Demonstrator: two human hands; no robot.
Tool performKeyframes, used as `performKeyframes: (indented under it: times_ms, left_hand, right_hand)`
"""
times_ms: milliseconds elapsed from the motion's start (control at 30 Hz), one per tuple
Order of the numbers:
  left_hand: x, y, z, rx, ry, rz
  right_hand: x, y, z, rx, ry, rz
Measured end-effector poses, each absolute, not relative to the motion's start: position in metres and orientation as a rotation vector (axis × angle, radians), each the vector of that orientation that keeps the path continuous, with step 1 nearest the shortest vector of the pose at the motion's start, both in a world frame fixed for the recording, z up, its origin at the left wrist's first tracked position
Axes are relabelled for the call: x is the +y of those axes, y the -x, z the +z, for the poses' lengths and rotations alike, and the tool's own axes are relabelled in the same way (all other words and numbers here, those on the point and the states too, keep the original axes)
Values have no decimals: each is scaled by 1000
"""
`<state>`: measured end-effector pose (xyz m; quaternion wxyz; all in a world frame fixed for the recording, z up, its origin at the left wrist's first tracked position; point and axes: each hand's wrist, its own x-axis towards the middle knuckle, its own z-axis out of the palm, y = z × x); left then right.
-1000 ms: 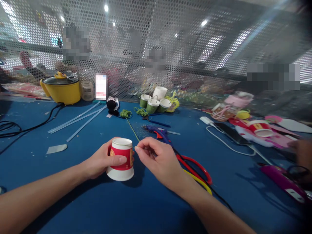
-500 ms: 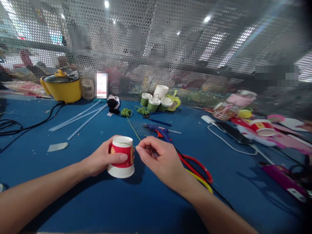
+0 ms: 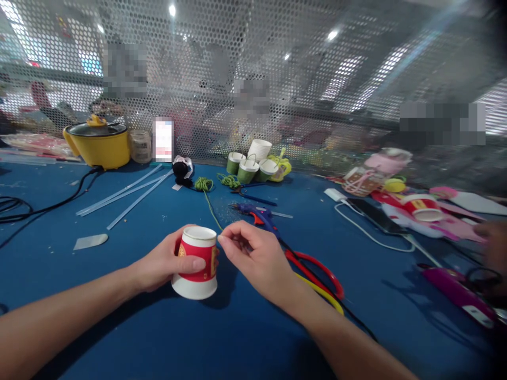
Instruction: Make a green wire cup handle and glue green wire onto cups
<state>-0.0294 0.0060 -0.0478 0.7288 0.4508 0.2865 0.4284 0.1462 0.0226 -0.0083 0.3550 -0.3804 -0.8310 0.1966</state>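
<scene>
A red and white paper cup [image 3: 198,287] is held upside down, its narrow end up, with my left hand [image 3: 168,261] wrapped round it. A green cord lies along the cup's upper end. Just right of the cup, my right hand [image 3: 257,258] pinches the green cord [image 3: 213,212] between thumb and forefinger. That cord runs back to a small green bundle [image 3: 203,184] on the table. The fingers of my left hand behind the cup are mostly hidden.
Behind my right hand lies a blue glue gun [image 3: 257,212], with red-handled scissors [image 3: 320,269] nearby. Green-wrapped cups [image 3: 248,171] stand at the back. Left are clear sticks [image 3: 138,200] and a yellow pot [image 3: 101,148]. Another person's blurred hand [image 3: 495,245] is at the right edge.
The cup's upper end has tipped slightly toward the camera. My right hand has shifted slightly left with the cord. The other person's hand has come further in at the right.
</scene>
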Motion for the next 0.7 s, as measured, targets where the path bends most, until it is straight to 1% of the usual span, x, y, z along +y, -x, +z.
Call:
performKeyframes:
  times_ms: [167,367,700]
  left_hand:
    - [4,30,-46,613,-995,920]
    - [4,29,-44,599,-992,918]
    - [5,31,-45,573,-984,894]
  right_hand:
    - [23,-146,-8,-2146,965,569]
    - [22,-147,-6,-2041,1008,846]
    - [24,-147,-2,-2042,955,1108]
